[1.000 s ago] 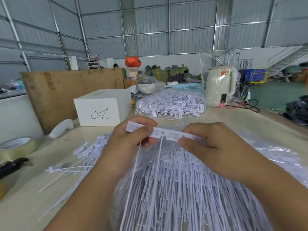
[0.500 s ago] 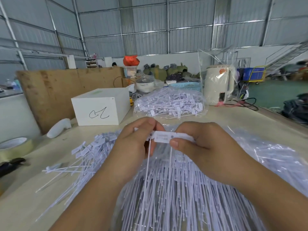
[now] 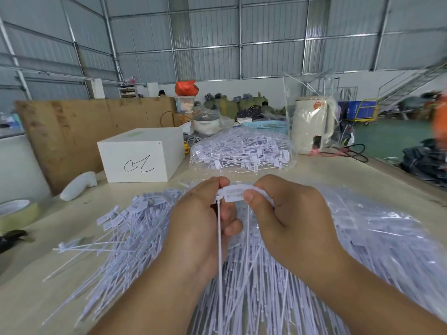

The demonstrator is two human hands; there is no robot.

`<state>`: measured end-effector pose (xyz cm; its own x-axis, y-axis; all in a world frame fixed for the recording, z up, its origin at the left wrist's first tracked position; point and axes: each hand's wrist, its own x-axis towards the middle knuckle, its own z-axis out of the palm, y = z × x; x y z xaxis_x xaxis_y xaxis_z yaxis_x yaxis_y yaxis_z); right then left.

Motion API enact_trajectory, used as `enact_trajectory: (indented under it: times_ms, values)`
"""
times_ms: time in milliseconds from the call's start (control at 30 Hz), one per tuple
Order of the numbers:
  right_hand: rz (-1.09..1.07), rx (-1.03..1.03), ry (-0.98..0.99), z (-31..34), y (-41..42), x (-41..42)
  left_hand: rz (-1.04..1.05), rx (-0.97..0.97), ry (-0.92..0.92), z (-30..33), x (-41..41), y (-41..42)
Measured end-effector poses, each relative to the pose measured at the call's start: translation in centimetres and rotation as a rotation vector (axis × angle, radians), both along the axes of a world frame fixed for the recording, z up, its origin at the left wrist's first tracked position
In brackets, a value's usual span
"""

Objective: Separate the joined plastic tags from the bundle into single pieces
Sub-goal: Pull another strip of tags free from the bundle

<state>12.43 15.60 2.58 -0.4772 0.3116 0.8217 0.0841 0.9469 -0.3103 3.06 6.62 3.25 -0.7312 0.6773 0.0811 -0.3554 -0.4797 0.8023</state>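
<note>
— What does the head camera catch at this desk?

— A person's two bare hands meet over a heap of white plastic tags. The left hand and the right hand each pinch one end of a short strip of joined tags, which arches upward between them. Each grip is pressed together on the strip, thumb against forefinger.

— And the strip's tails?

— Thin white tails hang down from it, one running straight down past the left palm, another beside the right thumb.

— Where does the rest of the work lie?

— Directly beneath the hands, a large bundle spreads toward the camera, lying on a clear plastic bag that fans out to the right. To the left, a loose pile of tags is scattered on the bare desk, heads pointing away from the camera.

— What stands farther back?

— A second clear bag of tags sits just beyond the hands. Left of it is a white box with a black scribble on its front, and a small white handheld object lies near the box's corner. A cream kettle wrapped in clear film stands at the right rear. A roll of tape rests at the left edge, a black tool just in front of it.
</note>
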Motion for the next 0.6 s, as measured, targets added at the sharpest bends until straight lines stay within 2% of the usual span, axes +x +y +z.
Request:
enact_trajectory:
  times_ms: [233, 300, 367, 433, 533, 600]
  values:
    - [-0.057, 0.198, 0.057, 0.0, -0.5, 0.2, -0.327, -0.205, -0.049, 0.6, -2.1, -1.0]
    - [-0.058, 0.193, 0.102, 0.4, -0.4, 0.4, -0.464, -0.299, -0.019, 0.8, -2.8, -1.5]
    - [-0.034, 0.104, 0.133, 0.9, -0.2, 0.6, -0.545, -0.351, 0.033, 0.9, -3.0, -1.9]
    - [0.033, 0.01, 0.093, 0.9, 0.2, 0.8, -0.505, -0.336, 0.072, 0.7, -2.6, -1.6]
    - [0.184, -0.2, -0.062, 0.7, 1.0, 0.8, -0.21, -0.315, 0.314, 0.0, -2.1, -0.8]
    - [0.265, -0.313, -0.16, 0.8, 1.5, 0.8, -0.156, -0.23, 0.354, 0.0, -1.8, -0.5]
